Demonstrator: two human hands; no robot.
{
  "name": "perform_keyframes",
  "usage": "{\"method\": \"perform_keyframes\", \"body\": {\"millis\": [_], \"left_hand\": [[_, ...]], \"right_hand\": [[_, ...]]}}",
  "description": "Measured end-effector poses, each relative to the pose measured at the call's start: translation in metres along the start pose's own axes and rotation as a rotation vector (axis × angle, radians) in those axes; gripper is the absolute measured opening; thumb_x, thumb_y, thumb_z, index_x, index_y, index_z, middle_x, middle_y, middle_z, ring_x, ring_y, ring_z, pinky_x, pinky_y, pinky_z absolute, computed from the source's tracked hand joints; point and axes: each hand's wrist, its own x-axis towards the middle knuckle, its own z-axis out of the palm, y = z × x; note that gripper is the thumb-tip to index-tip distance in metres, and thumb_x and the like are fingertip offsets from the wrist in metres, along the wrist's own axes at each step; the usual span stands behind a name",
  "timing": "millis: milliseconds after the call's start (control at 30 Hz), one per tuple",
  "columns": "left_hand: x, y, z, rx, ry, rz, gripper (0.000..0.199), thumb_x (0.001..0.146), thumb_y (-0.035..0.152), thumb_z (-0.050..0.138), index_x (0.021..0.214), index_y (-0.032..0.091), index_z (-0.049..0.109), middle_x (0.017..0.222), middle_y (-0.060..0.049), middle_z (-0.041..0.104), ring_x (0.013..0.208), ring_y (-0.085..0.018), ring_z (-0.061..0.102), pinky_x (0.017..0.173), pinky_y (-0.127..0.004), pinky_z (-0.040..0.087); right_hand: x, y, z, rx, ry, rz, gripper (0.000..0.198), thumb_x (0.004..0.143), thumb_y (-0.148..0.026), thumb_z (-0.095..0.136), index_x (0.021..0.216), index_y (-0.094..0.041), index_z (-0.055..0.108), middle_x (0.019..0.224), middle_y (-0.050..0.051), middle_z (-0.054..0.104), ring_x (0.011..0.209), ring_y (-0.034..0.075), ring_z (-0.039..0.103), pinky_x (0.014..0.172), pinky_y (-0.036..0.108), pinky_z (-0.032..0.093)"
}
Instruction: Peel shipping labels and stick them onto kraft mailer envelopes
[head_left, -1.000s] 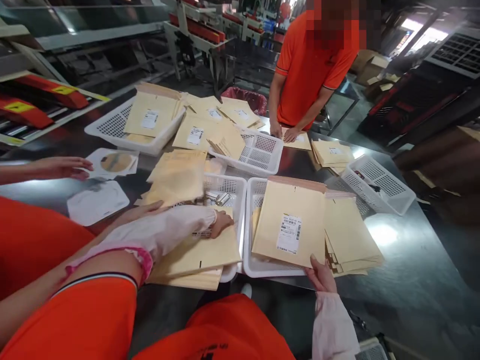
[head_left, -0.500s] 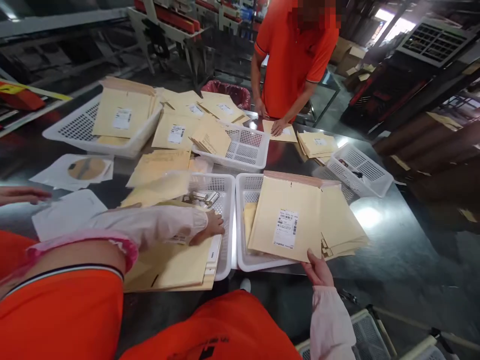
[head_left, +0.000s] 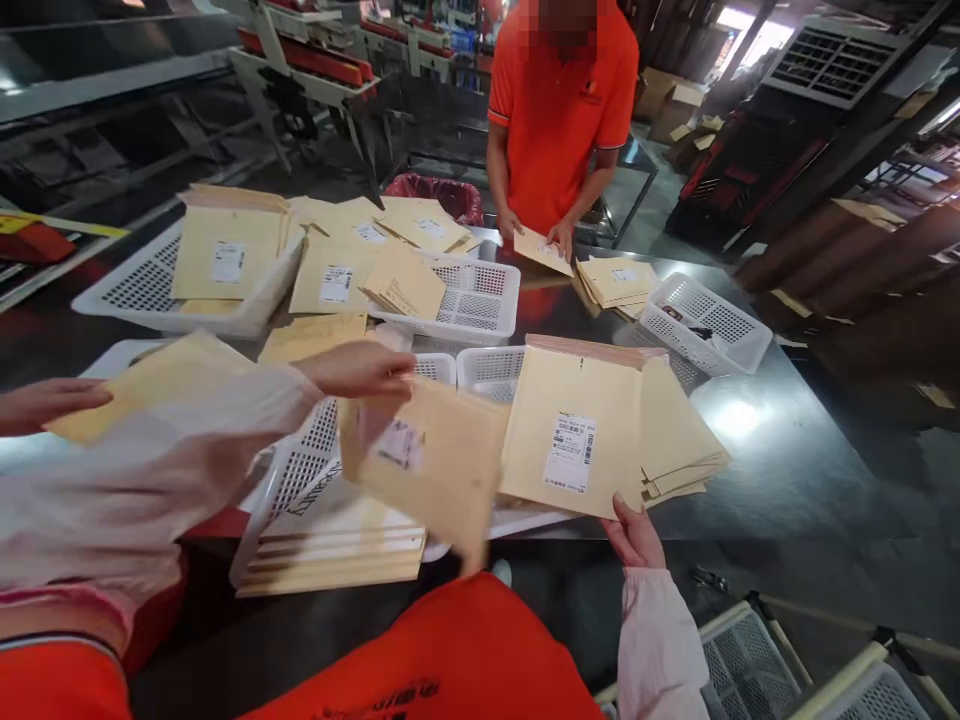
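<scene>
My left hand [head_left: 360, 370] is closed on the edge of a padded envelope [head_left: 457, 440], which hangs tilted and blurred by motion and bears a white label. Below it, a white perforated basket [head_left: 281, 490] holds a stack of envelopes [head_left: 337, 570], with white packaging printed "beauty" on top. My right hand [head_left: 636, 535] grips the lower edge of a labelled bubble mailer [head_left: 574, 400], thumb on its face. That mailer leans over a second white basket [head_left: 487, 370], with more envelopes [head_left: 682, 430] fanned behind it to the right.
At the left, another person's hand [head_left: 56, 405] holds a yellowish envelope [head_left: 172, 375]. Across the metal table [head_left: 780, 470], a co-worker [head_left: 562, 120] in orange handles an envelope [head_left: 541, 252]. More baskets [head_left: 487, 320] and envelope piles [head_left: 619, 283] stand at the back.
My left hand has risen from the left basket with an envelope, exposing the printed packaging. The person at the left now holds an envelope. The co-worker's envelope is lifted. My right hand keeps its grip.
</scene>
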Motion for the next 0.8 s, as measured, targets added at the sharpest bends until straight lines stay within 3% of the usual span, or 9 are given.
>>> {"method": "perform_keyframes", "body": {"millis": [100,200,367,500,800], "left_hand": [[-0.008,0.02,-0.004,-0.435,0.234,-0.078,0.045,0.059,0.042,0.081,0.095,0.019,0.065,0.078,0.0,0.069,0.073,-0.02,0.064,0.069,-0.028,0.052],[-0.023,0.031,0.035,-0.702,0.383,-0.231,0.053,0.057,0.037,0.081,0.101,0.015,0.062,0.09,-0.005,0.073,0.077,-0.021,0.067,0.066,-0.029,0.054],[-0.038,0.031,0.103,-0.964,0.421,-0.391,0.053,0.054,0.034,0.08,0.1,0.017,0.058,0.086,-0.005,0.074,0.07,-0.021,0.068,0.064,-0.032,0.055],[-0.044,0.03,0.119,-1.025,0.477,-0.366,0.055,0.056,0.035,0.079,0.102,0.018,0.055,0.097,-0.008,0.074,0.081,-0.022,0.07,0.072,-0.034,0.056],[-0.055,0.03,0.12,-1.056,0.479,-0.321,0.061,0.06,0.037,0.081,0.11,0.018,0.052,0.099,-0.009,0.075,0.085,-0.025,0.072,0.074,-0.036,0.058]], "right_hand": [[-0.002,0.003,-0.001,-0.012,-0.011,-0.002,0.07,0.048,-0.018,0.087,0.113,-0.028,0.063,0.119,0.003,0.07,0.12,0.029,0.06,0.096,0.044,0.056],[-0.005,0.004,-0.001,-0.008,-0.021,0.017,0.069,0.048,-0.018,0.087,0.112,-0.026,0.064,0.121,0.004,0.069,0.122,0.03,0.058,0.097,0.044,0.055],[-0.008,0.002,-0.003,-0.015,-0.014,0.03,0.073,0.046,-0.019,0.088,0.115,-0.026,0.063,0.125,0.005,0.067,0.122,0.03,0.058,0.094,0.042,0.058],[-0.01,-0.001,-0.005,-0.013,0.041,0.055,0.073,0.044,-0.02,0.088,0.114,-0.027,0.064,0.124,0.005,0.067,0.121,0.03,0.059,0.089,0.038,0.06],[-0.011,-0.007,-0.01,-0.039,0.11,0.101,0.069,0.044,-0.019,0.087,0.109,-0.025,0.064,0.122,0.006,0.068,0.118,0.027,0.061,0.08,0.027,0.062]]}}
